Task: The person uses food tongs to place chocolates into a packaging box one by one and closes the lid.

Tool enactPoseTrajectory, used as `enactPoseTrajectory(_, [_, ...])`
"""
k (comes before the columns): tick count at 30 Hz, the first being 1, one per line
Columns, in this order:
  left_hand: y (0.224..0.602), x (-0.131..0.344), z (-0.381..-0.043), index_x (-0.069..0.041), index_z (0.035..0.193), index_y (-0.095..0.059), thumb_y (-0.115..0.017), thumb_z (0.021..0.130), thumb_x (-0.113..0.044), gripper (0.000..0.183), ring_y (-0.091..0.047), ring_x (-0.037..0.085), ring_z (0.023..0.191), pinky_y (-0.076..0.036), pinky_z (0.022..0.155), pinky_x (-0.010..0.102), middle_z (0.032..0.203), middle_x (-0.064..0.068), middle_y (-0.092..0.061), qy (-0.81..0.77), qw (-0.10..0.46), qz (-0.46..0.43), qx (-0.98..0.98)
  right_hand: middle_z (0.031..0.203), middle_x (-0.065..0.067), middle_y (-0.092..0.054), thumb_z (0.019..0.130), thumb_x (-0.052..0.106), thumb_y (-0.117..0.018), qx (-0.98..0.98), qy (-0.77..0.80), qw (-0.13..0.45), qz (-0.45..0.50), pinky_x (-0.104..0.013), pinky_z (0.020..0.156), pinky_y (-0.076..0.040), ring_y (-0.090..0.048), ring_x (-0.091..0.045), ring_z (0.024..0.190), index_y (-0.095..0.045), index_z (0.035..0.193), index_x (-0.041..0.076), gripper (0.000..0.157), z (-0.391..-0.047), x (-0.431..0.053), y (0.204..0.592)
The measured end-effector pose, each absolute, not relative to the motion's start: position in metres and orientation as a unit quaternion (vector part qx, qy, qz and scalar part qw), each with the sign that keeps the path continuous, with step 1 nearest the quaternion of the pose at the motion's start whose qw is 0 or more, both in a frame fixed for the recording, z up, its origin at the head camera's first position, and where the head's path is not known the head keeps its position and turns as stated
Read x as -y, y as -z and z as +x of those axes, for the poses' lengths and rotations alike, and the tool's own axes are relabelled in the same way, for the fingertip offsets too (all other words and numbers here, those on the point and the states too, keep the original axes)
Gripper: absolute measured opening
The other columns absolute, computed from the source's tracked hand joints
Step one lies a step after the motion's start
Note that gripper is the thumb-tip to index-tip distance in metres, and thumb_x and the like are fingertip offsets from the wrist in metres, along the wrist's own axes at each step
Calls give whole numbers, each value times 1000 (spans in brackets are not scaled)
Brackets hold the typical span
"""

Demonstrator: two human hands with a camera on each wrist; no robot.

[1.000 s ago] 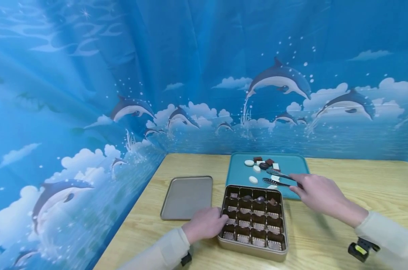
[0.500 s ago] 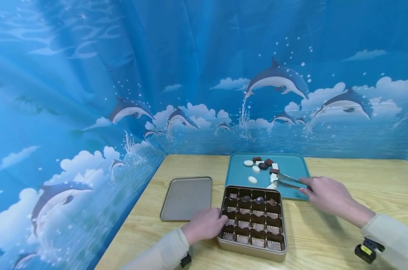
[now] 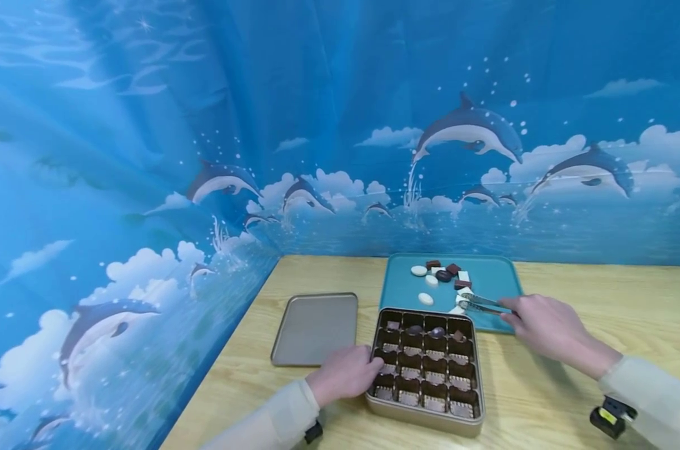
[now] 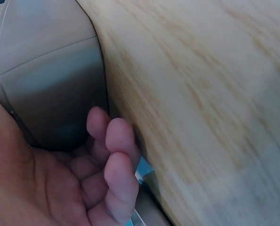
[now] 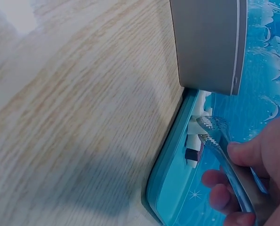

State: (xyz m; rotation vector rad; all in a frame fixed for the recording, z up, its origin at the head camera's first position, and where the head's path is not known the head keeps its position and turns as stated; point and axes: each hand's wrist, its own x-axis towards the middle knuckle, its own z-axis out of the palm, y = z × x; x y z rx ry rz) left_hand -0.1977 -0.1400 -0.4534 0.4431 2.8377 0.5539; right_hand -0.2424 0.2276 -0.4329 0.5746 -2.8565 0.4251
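Observation:
A metal tin point(image 3: 424, 422) with a brown divided insert stands in front of me; its far row holds dark chocolates point(image 3: 437, 333). My left hand point(image 3: 345, 373) grips the tin's left side, thumb over the rim; in the left wrist view several fingers point(image 4: 118, 136) curl beside the wall. My right hand point(image 3: 550, 325) holds metal tongs point(image 3: 489, 302) with perforated tips, thumb on one arm and fingers under the other. Those tips are right at a white chocolate piece point(image 5: 196, 126) on the near right part of the blue-green tray point(image 3: 396, 294).
White ovals point(image 3: 425, 299), white blocks and dark chocolates point(image 3: 444, 275) are scattered over the tray behind the tin. A flat metal lid point(image 3: 316, 328) lies left of the tin on the wooden table point(image 3: 604, 294). A dolphin-printed curtain point(image 3: 340, 125) borders the table.
The tongs have shifted right and toward the near part of the tray, and their tips have drawn closer together at the white pieces. My left hand stays on the tin.

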Motion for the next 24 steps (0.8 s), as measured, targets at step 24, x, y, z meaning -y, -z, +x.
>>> enactPoseTrajectory(24, [452,142,-199,-20,64,-47,-40,105,-42,47,-38,9,47,-39,46,27,57,-6,-43,-191,120,150,-963,79,-1,-71,95,20,-68,958,-166,134,193,-23,41,-24,-23,-3,42,-70,124,5,33,-207,-234,399])
